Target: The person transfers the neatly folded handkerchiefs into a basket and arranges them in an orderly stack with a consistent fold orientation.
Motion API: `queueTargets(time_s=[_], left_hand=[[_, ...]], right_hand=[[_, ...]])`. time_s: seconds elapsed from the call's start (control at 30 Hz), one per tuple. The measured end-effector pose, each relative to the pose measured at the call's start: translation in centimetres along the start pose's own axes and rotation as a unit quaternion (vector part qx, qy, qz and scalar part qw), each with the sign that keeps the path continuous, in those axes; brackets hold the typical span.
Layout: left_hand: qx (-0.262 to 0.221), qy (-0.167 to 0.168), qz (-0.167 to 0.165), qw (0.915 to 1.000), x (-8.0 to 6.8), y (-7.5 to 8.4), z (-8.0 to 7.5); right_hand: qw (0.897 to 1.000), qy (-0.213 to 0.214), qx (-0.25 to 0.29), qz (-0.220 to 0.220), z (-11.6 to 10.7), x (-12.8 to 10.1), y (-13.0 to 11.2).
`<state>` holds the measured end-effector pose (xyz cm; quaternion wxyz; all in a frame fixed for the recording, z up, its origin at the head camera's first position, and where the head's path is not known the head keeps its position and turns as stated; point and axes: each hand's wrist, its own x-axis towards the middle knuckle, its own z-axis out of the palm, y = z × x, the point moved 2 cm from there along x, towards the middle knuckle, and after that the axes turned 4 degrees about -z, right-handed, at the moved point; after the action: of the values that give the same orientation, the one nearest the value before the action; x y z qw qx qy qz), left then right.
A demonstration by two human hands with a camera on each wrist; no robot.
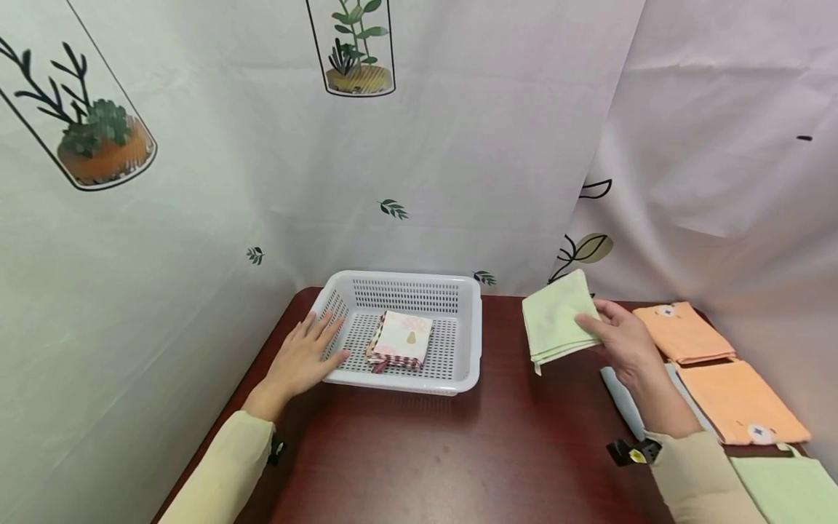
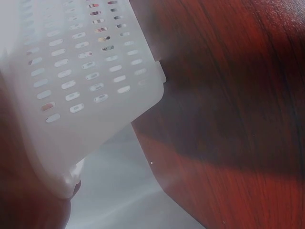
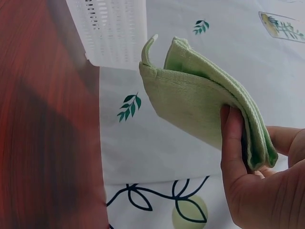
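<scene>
Main risk: folds slipping open, as the grip is on one edge only

Tbl (image 1: 419, 451): dark, looks smooth, so a sideways push could cause a skid.
White basket (image 1: 410, 276): on tbl, twd far edge. L hand (image 1: 297, 360) is at its L rim, fingers straight & spread, not gripping; pressing too hard there might tip or shift it.
Orange cloths (image 1: 743, 400): at R. Lt blue cloth (image 1: 625, 400) next to them, partly hidden by R forearm (image 1: 671, 407); could get dragged if the arm sinks.
Held green cloth (image 1: 559, 320): folded, in the air btwn basket & orange cloths. R hand (image 1: 622, 338) pinches its R edge, thumb on near face. Far end unsupported, layers gaping in R wrist view; may flop open if grip loosens.
Patterned cloths (image 1: 406, 338): stacked in basket; a bump could knock them askew.
Loop (image 3: 147, 50): tiny, sticks out from green cloth's corner; could snag in basket holes.
</scene>
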<state>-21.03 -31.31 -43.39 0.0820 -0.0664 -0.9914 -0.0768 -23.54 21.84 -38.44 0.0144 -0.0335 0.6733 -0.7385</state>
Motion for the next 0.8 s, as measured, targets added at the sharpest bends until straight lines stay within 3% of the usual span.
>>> queueTargets(time_s=[0.8], left_hand=[[0.001, -0.004, 0.004, 1.0, 0.1, -0.1, 0.1]], right_hand=[[1.0, -0.012, -0.006, -0.014, 3.7, 0.8, -1.5]])
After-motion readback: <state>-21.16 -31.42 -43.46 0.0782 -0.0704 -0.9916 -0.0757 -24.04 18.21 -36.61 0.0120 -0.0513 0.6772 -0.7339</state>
